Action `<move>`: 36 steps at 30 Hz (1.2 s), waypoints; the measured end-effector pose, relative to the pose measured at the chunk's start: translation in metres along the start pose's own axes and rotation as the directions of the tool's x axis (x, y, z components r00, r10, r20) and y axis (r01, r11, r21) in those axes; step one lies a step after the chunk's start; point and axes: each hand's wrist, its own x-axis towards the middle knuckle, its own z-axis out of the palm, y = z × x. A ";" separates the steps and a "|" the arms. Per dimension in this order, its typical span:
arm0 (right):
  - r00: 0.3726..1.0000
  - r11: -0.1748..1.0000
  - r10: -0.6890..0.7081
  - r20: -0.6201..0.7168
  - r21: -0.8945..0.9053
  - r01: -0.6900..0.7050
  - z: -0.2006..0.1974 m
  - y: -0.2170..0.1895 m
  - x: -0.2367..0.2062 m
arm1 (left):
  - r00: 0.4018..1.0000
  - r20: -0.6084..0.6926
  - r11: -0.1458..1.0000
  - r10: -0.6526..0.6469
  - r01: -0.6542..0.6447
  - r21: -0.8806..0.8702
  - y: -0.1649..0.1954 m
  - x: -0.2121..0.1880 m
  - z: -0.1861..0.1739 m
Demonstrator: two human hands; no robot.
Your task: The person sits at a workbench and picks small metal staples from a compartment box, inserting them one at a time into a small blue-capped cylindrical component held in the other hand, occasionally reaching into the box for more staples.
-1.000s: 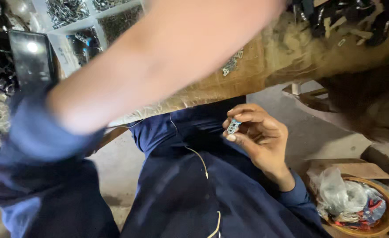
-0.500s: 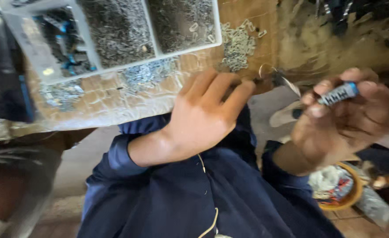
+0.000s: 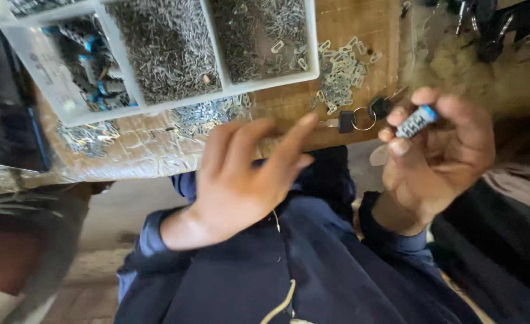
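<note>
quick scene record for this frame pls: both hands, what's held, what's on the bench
left hand: left hand open, fingers spread, holding nothing, at the bench edge
right hand: right hand pinches a small grey cylinder with a blue end at its fingertips
tray: white divided tray, compartments of small metal parts
loose parts: flat metal links on the wooden bench
keys: keys on a ring at the bench edge
clothing: dark blue sleeves
</note>
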 end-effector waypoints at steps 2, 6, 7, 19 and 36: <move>1.000 1.000 -0.001 0.016 0.005 0.001 0.009 -0.012 0.000 | 0.999 0.005 0.996 -0.034 0.034 0.088 0.001 0.001 0.012; 0.990 0.995 0.100 0.101 0.008 -0.101 0.029 -0.029 -0.028 | 0.993 0.012 0.993 0.117 -0.117 0.005 -0.019 -0.027 0.018; 0.977 0.988 0.150 0.149 0.005 -0.152 0.033 -0.027 -0.037 | 0.992 0.026 0.992 0.124 -0.123 -0.042 -0.025 -0.038 0.014; 0.817 0.899 0.438 0.376 -0.189 -0.395 0.075 0.006 -0.051 | 0.978 -0.159 0.854 -0.135 0.033 -0.520 -0.030 -0.062 -0.013; 0.679 0.898 0.438 0.590 -0.325 -0.297 0.123 0.029 -0.055 | 0.992 -0.056 0.850 -0.113 0.068 -0.523 -0.073 -0.125 -0.045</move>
